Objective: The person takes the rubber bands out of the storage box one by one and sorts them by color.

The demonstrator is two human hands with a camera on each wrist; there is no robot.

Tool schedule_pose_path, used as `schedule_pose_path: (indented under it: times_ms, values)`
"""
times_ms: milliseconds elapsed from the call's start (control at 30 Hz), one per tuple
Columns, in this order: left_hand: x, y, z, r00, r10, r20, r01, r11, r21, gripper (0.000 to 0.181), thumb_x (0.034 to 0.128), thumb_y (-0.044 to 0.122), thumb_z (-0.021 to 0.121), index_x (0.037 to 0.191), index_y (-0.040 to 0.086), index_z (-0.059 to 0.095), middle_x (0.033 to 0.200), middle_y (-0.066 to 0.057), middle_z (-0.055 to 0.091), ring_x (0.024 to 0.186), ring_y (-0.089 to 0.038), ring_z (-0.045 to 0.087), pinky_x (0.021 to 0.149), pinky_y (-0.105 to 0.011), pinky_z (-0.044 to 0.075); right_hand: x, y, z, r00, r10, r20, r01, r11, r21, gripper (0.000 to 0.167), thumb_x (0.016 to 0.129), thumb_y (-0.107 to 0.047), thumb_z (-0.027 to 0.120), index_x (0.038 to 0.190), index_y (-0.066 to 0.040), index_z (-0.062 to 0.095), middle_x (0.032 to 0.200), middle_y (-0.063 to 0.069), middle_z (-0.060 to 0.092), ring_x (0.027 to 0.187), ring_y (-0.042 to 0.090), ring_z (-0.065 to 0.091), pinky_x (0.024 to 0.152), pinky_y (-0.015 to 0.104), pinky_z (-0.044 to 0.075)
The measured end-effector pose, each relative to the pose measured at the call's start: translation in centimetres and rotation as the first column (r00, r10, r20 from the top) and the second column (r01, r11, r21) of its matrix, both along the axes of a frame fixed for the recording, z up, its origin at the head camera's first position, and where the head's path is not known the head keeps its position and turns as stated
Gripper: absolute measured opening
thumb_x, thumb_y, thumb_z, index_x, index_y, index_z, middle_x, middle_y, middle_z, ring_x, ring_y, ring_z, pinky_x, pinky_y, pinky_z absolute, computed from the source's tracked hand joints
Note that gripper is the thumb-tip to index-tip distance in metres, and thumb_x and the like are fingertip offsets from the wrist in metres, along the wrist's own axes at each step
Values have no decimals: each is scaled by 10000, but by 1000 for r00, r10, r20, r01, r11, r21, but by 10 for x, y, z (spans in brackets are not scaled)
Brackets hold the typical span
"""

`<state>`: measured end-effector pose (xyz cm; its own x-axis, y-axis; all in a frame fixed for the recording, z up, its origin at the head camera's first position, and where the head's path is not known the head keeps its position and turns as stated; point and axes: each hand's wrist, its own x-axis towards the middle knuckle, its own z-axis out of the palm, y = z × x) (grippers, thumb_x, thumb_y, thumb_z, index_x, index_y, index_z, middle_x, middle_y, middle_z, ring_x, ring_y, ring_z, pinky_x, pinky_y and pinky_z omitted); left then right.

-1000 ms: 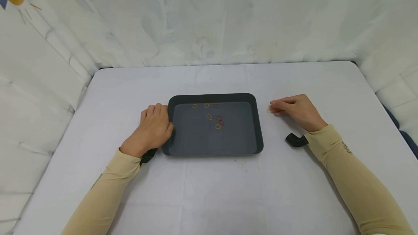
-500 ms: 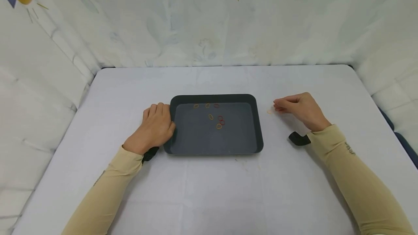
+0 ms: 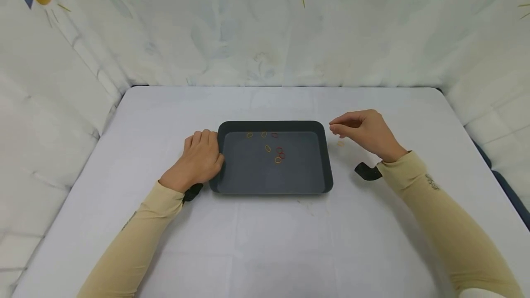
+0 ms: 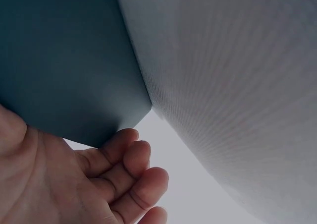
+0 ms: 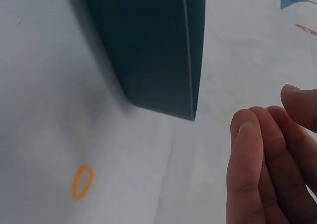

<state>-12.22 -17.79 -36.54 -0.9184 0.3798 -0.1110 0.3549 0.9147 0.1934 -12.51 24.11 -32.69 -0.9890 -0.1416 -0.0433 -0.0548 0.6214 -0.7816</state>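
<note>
My left hand grips the left wall of a dark grey tray, its thumb over the rim. In the left wrist view, the curled fingers lie against the outside of the tray. Beyond the tray's right side, my right hand hovers above the table. The right wrist view shows its fingers fairly straight and its thumb apart, with nothing visible between them. A yellow-orange rubber band lies on the white cloth just below this hand. Several yellow and red rubber bands lie inside the tray.
A white cloth covers the table. Pale patterned curtains hang behind and at both sides. A black wrist mount sits under the right wrist, and a similar one under the left.
The right hand has drawn back from the rubber band, then risen and shifted left towards the tray. The band stays on the cloth. The left hand keeps its hold; the head view has tilted slightly.
</note>
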Motion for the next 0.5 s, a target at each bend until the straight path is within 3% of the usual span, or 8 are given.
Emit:
schedule_pose_path:
  times_ms: [133, 333, 500]
  values:
    - [0, -1, 0, 1000, 0, 10, 0, 1000, -7, 295, 1018, 164, 373, 1187, -70, 434, 1049, -176, 415, 1043, -377, 355, 976, -538, 295, -3, -17, 5, 997, 56, -52, -57, 998, -6, 243, 933, -399, 761, 1078, -211, 808, 993, 14, 805, 901, 260, 749, 799, 242, 551]
    - [0, -2, 0, 1000, -5, 13, 5, 1000, -9, 303, 1022, 165, 374, 1202, -72, 431, 1056, -176, 420, 1036, -374, 356, 972, -534, 293, -7, -39, 12, 987, 128, -100, -130, 992, -9, 146, 933, -334, 770, 1033, -238, 816, 1002, -42, 802, 894, 101, 747, 830, 241, 556]
    - [0, 0, 1, 1000, -4, 8, 4, 1000, 2, 290, 1021, 156, 388, 1196, -70, 439, 1046, -171, 428, 1035, -373, 366, 985, -541, 295, -10, -55, 12, 978, 172, -118, -175, 984, -17, 114, 917, -293, 789, 1013, -237, 818, 984, -47, 802, 873, 101, 745, 809, 251, 568]
